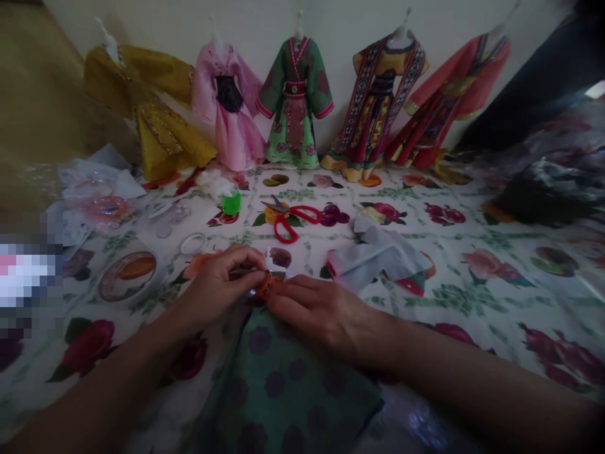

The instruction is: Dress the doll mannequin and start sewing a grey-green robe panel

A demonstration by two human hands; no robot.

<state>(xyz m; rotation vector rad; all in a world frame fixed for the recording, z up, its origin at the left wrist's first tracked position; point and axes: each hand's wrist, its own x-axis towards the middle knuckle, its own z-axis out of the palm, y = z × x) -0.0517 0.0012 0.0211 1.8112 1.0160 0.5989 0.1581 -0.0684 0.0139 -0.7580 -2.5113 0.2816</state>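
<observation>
A green doll garment with purple flower prints hangs toward me from between my hands, its top edge gathered narrow. At that edge is a small orange patterned piece, partly shiny. My left hand pinches the upper left of the orange piece between thumb and fingers. From the right, my right hand closes its fingers over the other side of the orange piece and the garment's top. The fingertips hide exactly how the pieces join.
Red-handled scissors lie open beyond my hands. A tape roll sits at left, beside a smaller ring. Folded grey fabric lies at right. Several dressed doll forms, including a green one, stand along the wall. Plastic bags are back left.
</observation>
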